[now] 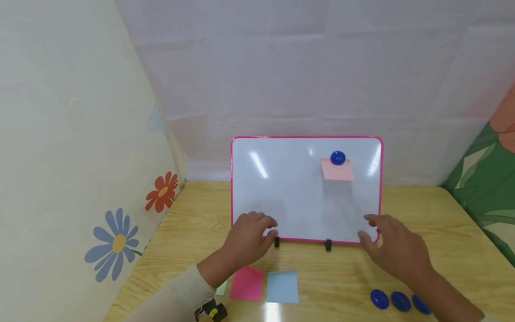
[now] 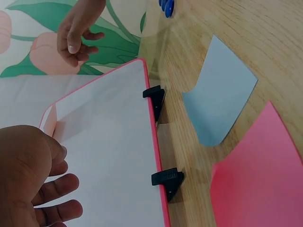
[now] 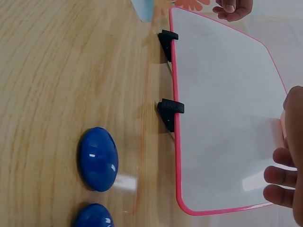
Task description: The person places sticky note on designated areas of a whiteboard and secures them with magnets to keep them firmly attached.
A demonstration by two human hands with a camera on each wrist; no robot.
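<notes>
A whiteboard (image 1: 289, 188) with a pink frame stands on the table, its lower edge in two black clips (image 1: 328, 245). A round blue magnet (image 1: 338, 157) pins a pale pink sticky note (image 1: 337, 171) at its upper right. My left hand (image 1: 248, 237) hovers before the board's lower left corner, fingers loosely bent around nothing. Before the lower right corner hangs my right hand (image 1: 396, 243), thumb and fingers apart and holding nothing. Below the left hand lie a bright pink sticky note (image 1: 247, 284) and a light blue sticky note (image 1: 282, 286).
Several blue magnets (image 1: 400, 301) lie in a row on the table, partly behind the right forearm. A pale green note (image 1: 221, 288) peeks out beside the left sleeve. Flower-patterned walls flank the wooden table (image 1: 201, 223), with a whitish cloth (image 1: 301, 67) at the back.
</notes>
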